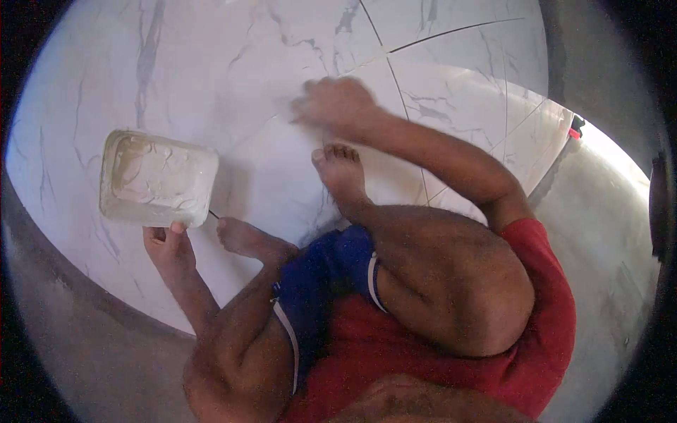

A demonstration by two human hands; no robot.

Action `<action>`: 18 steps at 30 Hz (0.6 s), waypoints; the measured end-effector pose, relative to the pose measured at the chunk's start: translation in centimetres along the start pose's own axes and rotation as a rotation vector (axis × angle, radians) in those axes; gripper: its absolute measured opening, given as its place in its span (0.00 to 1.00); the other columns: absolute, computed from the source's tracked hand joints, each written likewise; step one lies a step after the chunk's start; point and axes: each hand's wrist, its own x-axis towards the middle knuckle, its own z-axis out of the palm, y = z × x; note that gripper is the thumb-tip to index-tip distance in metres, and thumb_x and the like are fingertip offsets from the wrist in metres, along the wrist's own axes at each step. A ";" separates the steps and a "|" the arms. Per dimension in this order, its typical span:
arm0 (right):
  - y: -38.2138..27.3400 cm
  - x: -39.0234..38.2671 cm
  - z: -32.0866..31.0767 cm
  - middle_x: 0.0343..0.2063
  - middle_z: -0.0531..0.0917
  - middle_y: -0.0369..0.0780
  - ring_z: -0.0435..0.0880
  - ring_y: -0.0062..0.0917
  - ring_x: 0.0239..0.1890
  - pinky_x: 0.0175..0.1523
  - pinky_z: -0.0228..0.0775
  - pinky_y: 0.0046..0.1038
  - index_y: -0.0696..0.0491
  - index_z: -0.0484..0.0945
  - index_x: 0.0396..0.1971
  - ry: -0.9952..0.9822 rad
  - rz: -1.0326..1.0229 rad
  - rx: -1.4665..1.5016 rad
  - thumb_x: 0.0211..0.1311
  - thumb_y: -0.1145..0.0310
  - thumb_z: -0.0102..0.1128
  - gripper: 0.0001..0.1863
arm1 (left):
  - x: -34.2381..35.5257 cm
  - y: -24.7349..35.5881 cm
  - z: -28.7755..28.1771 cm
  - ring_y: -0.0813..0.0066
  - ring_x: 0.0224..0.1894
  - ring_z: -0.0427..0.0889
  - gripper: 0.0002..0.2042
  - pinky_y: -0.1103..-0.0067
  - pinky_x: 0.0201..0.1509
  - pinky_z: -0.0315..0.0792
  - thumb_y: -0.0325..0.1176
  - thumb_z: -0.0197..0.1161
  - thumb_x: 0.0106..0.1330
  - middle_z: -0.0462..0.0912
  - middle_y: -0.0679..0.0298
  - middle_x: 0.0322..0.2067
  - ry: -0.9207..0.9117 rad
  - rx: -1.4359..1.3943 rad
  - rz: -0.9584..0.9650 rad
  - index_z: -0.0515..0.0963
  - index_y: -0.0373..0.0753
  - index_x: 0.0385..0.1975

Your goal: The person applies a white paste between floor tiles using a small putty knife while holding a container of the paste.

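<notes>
To my left, a whitish rectangular plastic tub [134, 213] holds a smooth white paste. My left hand [171, 248] grips the tub's near side, its thumb against the wall and the other fingers mostly hidden beneath or behind it. Out in front, just beyond my right foot, my right hand [337, 104] is low over the white marble-patterned floor tiles [254, 84]. Motion smears its fingers, so whether it holds anything small does not show. A pale joint between tiles runs close to that hand.
My bare feet, the right one [342, 173] and the left one [248, 240], rest on the tiles. Dark open joints [451, 37] cross the floor at the far right. Grey walls [599, 233] curve along both sides. A small red thing [575, 128] lies by a bright opening at right.
</notes>
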 end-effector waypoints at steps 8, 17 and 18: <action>12.1 -8.5 -1.7 0.33 0.81 0.36 0.85 0.30 0.34 0.35 0.78 0.35 0.36 0.83 0.49 0.059 0.295 -0.230 0.60 0.56 0.65 0.16 | 0.3 -0.4 -1.0 0.58 0.60 0.76 0.37 0.65 0.68 0.66 0.32 0.75 0.56 0.75 0.49 0.58 0.010 0.027 -0.019 0.64 0.24 0.62; 0.0 0.8 -3.2 0.36 0.82 0.40 0.86 0.33 0.38 0.39 0.80 0.36 0.38 0.83 0.47 0.052 0.138 0.007 0.63 0.57 0.60 0.14 | 0.0 0.5 0.3 0.59 0.61 0.75 0.37 0.66 0.68 0.66 0.34 0.76 0.55 0.75 0.50 0.58 0.045 0.032 -0.020 0.64 0.25 0.62; -1.2 2.0 -3.1 0.36 0.82 0.40 0.86 0.33 0.38 0.39 0.80 0.36 0.38 0.83 0.47 0.055 0.142 0.006 0.63 0.57 0.60 0.14 | 0.1 0.4 0.2 0.59 0.61 0.75 0.37 0.66 0.68 0.66 0.34 0.76 0.55 0.75 0.50 0.58 0.040 0.032 -0.018 0.64 0.25 0.62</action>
